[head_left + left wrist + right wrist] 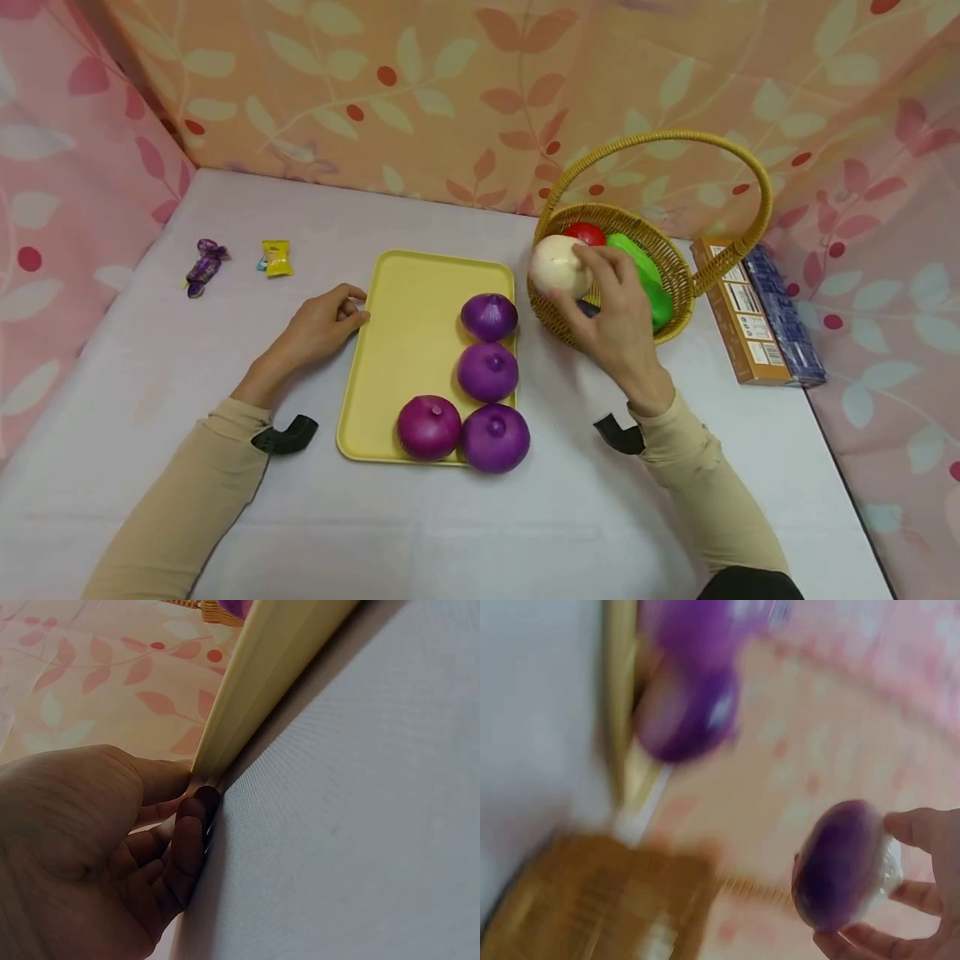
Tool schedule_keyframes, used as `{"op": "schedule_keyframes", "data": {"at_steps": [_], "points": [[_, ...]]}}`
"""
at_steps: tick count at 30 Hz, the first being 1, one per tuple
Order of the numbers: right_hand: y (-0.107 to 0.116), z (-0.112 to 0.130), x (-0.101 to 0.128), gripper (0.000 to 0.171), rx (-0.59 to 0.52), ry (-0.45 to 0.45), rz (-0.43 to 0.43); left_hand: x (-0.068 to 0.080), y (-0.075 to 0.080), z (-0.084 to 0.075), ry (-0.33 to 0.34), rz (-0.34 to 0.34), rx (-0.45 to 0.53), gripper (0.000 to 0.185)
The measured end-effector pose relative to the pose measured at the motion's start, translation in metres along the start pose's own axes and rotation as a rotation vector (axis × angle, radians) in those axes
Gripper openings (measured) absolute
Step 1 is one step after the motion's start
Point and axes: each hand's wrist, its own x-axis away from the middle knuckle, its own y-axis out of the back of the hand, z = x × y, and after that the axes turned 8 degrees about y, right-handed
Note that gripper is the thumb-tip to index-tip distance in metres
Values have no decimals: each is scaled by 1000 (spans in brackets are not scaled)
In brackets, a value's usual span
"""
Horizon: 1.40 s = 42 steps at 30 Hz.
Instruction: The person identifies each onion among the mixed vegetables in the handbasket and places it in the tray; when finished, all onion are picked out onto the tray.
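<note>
My right hand [622, 321] grips a round onion [558, 267] over the left side of a wicker basket [675, 267]. The head view shows its whitish side; in the right wrist view the onion [844, 866] is purple on one face and pale near the fingers. My left hand [318, 329] is at the left edge of a yellow tray [397, 333]. In the left wrist view, thumb and finger pinch the tray's rim [240, 697], the other fingers curled beside it. Several purple onions [487, 372] line the tray's right side and near edge; the nearest right one overhangs the corner.
Inside the basket lie a red round thing [585, 233], a green pepper [645, 279] and a partly hidden dark thing [588, 308]. Its tall handle [660, 137] arches above. A brown box [742, 312] and a blue pack [783, 312] lie right. Two wrapped sweets [206, 267] lie far left.
</note>
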Motion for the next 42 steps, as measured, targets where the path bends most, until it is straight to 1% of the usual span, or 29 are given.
{"op": "schedule_keyframes", "data": {"at_steps": [4, 6, 9, 12, 17, 22, 27, 33, 42], "points": [[-17, 42, 1, 56, -92, 183, 151, 1, 0, 2, 8, 1, 0, 37], [-27, 56, 3, 55, -107, 260, 223, 2, -1, 3, 12, -1, 3, 37], [-41, 71, 6, 54, -114, 344, 309, 3, -1, 4, 9, -4, 8, 37], [-51, 79, 9, 53, -111, 389, 378, 3, -1, 4, 7, -6, 11, 38], [-63, 83, 15, 52, -96, 415, 465, 3, 0, 4, 8, -3, 8, 38], [-70, 82, 21, 53, -53, 418, 506, 3, 0, 3, 7, -1, 4, 37], [-73, 81, 24, 53, -29, 406, 547, 2, -1, 3, 1, -4, 6, 37], [-74, 80, 27, 52, -26, 411, 568, 0, -1, 3, 1, -6, 1, 37], [-75, 80, 27, 52, -20, 415, 561, -1, -1, 2, -3, -9, 5, 36]]}}
